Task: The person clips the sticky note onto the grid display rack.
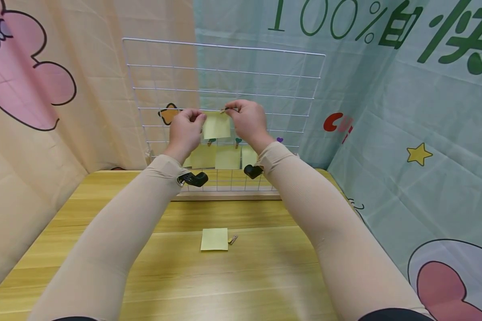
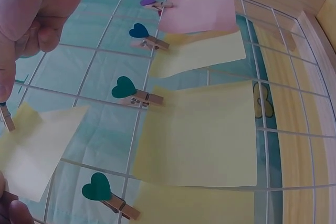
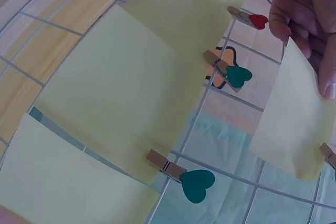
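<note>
My left hand (image 1: 186, 131) pinches the left edge of a yellow sticky note (image 1: 217, 126) against the white wire grid (image 1: 225, 70). At the note's upper right corner, my right hand (image 1: 249, 120) grips a small wooden clothespin (image 2: 7, 118); the clothespin sits on the note's edge in the left wrist view. Whether it also bites the wire cannot be seen. Below hang several yellow notes (image 3: 121, 87), fastened to the grid with wooden clothespins bearing green hearts (image 3: 198, 185), a red heart (image 3: 258, 22) and other coloured hearts.
Another yellow note (image 1: 214, 240) lies on the wooden table (image 1: 245, 285), a small clothespin (image 1: 233, 240) beside it. A pink note (image 2: 198, 11) hangs farther along the row. The grid stands in a wooden base (image 1: 229, 195). Printed curtains (image 1: 385, 111) surround the table.
</note>
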A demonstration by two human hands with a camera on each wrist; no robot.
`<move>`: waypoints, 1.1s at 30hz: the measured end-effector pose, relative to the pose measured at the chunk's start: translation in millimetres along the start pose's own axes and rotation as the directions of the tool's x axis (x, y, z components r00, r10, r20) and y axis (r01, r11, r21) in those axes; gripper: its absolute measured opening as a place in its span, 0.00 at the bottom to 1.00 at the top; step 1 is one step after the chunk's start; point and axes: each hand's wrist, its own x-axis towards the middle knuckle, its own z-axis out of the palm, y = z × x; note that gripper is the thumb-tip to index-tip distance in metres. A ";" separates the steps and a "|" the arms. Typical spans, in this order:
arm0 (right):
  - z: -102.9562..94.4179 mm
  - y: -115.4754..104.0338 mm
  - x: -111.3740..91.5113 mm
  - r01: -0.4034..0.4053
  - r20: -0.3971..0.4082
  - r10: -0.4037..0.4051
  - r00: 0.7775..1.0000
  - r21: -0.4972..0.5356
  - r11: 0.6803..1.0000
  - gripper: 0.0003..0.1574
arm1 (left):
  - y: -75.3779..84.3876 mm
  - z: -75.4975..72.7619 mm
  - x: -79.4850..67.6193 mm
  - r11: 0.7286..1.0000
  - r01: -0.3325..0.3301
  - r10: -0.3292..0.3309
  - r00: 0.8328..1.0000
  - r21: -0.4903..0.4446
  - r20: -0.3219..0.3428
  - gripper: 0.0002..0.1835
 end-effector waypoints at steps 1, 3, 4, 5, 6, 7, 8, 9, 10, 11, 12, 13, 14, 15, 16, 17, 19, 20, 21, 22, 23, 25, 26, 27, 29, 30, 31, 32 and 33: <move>0.5 -0.1 0.4 -0.002 0.004 0.002 1.000 -0.003 1.000 0.17 | -0.5 0.4 0.4 1.000 0.001 -0.001 1.000 0.002 -0.002 0.15; 1.5 -0.5 1.5 -0.004 0.009 0.004 1.000 -0.016 1.000 0.17 | -0.9 0.8 0.8 1.000 0.003 -0.003 1.000 0.005 -0.007 0.15; 1.8 -1.0 2.0 -0.004 0.009 0.004 1.000 -0.025 1.000 0.17 | -0.6 0.8 0.8 1.000 0.005 -0.005 1.000 0.005 -0.008 0.15; 2.1 -1.4 2.5 -0.003 0.010 0.003 1.000 -0.029 1.000 0.17 | -0.5 1.1 0.8 1.000 0.006 -0.006 1.000 0.004 -0.010 0.15; 2.3 -1.9 3.0 -0.001 0.011 0.001 1.000 -0.032 0.999 0.17 | -0.5 1.4 0.7 1.000 0.006 -0.006 1.000 0.002 -0.011 0.15; 2.4 -2.3 3.4 -0.001 0.010 0.001 1.000 -0.037 0.999 0.17 | -0.6 1.5 0.6 1.000 0.006 -0.006 1.000 0.001 -0.013 0.15; 2.5 -2.8 3.6 -0.001 0.010 0.002 1.000 -0.042 0.999 0.17 | 0.0 1.4 0.1 1.000 0.006 -0.006 1.000 0.002 -0.012 0.15; 2.5 -3.3 3.7 -0.004 0.011 0.005 1.000 -0.042 0.999 0.17 | 0.5 1.4 -0.4 1.000 0.005 -0.005 1.000 0.002 -0.012 0.15; 2.6 -3.6 3.8 -0.010 0.012 0.010 1.000 -0.041 0.999 0.17 | 0.7 1.4 -0.6 1.000 0.004 -0.004 1.000 0.003 -0.011 0.15; 2.7 -3.7 4.0 -0.016 0.014 0.016 1.000 -0.036 0.999 0.17 | 0.5 1.6 -0.5 1.000 0.003 -0.003 1.000 0.005 -0.011 0.15; 2.7 -3.8 4.1 -0.022 0.015 0.022 1.000 -0.033 0.999 0.17 | 0.6 1.6 -0.6 1.000 0.005 -0.005 1.000 0.009 -0.011 0.15; 2.8 -3.8 4.1 -0.031 0.018 0.031 0.999 -0.031 0.999 0.17 | 0.8 1.5 -0.7 1.000 0.007 -0.006 1.000 0.012 -0.010 0.15; 2.9 -3.7 4.4 -0.035 0.021 0.035 0.999 -0.030 0.999 0.17 | 1.0 1.5 -0.7 1.000 0.008 -0.008 1.000 0.017 -0.010 0.15; 3.0 -3.5 4.7 -0.037 0.023 0.038 0.999 -0.029 0.999 0.17 | 0.7 1.7 -0.5 1.000 0.009 -0.009 1.000 0.021 -0.011 0.15; 2.9 -3.5 5.0 -0.038 0.025 0.039 0.999 -0.029 0.999 0.17 | 0.5 1.8 -0.4 1.000 0.010 -0.010 1.000 0.025 -0.011 0.15; 2.8 -3.3 5.3 -0.036 0.026 0.037 0.999 -0.032 0.999 0.17 | 0.5 1.7 -0.5 0.999 0.012 -0.012 1.000 0.030 -0.011 0.15; 2.2 -3.1 5.8 -0.034 0.029 0.035 0.999 -0.035 0.999 0.17 | 0.8 1.8 -0.8 0.999 0.009 -0.008 1.000 0.040 -0.012 0.15; 1.9 -2.9 6.1 -0.031 0.029 0.032 0.999 -0.037 0.999 0.17 | 0.9 1.8 -0.8 0.999 0.008 -0.007 1.000 0.047 -0.012 0.15; 1.4 -3.1 6.2 -0.032 0.031 0.034 0.999 -0.039 0.999 0.18 | 1.1 1.8 -1.0 0.999 0.007 -0.007 1.000 0.052 -0.012 0.15; 1.0 -3.3 6.4 -0.032 0.034 0.033 0.999 -0.041 0.999 0.18 | 1.3 1.7 -1.2 0.998 0.006 -0.006 1.000 0.057 -0.012 0.15; 0.9 -3.3 6.6 -0.031 0.036 0.033 0.999 -0.044 0.999 0.18 | 1.5 1.7 -1.4 0.998 0.005 -0.004 1.000 0.063 -0.014 0.15; 0.5 -3.7 7.1 -0.032 0.045 0.034 0.998 -0.049 0.998 0.18 | 2.0 1.6 -1.8 0.997 0.003 -0.002 1.000 0.072 -0.013 0.15; 0.3 -3.9 7.3 -0.030 0.050 0.033 0.998 -0.051 0.998 0.18 | 2.3 1.6 -2.0 0.997 0.001 0.000 1.000 0.077 -0.013 0.15; 0.2 -4.2 7.6 -0.028 0.054 0.031 0.998 -0.053 0.998 0.18 | 2.4 1.8 -2.2 0.997 0.000 0.001 1.000 0.079 -0.014 0.15; 0.4 -4.5 8.1 -0.020 0.057 0.023 0.998 -0.057 0.998 0.18 | 2.1 2.0 -2.3 0.997 -0.004 0.005 1.000 0.083 -0.015 0.16; 0.5 -4.7 8.4 -0.018 0.058 0.021 0.998 -0.059 0.998 0.18 | 2.1 2.2 -2.3 0.996 -0.005 0.006 1.000 0.085 -0.014 0.16; 0.7 -4.9 8.7 -0.015 0.057 0.018 0.998 -0.061 0.998 0.18 | 1.8 2.3 -2.3 0.996 -0.007 0.008 1.000 0.087 -0.016 0.16; 0.8 -5.0 8.8 -0.013 0.058 0.017 0.998 -0.062 0.998 0.18 | 1.6 2.6 -2.3 0.996 -0.007 0.009 1.000 0.090 -0.017 0.16; 1.0 -5.2 8.9 -0.014 0.058 0.017 0.998 -0.068 0.998 0.18 | 1.2 2.9 -2.3 0.996 -0.007 0.008 1.000 0.090 -0.019 0.16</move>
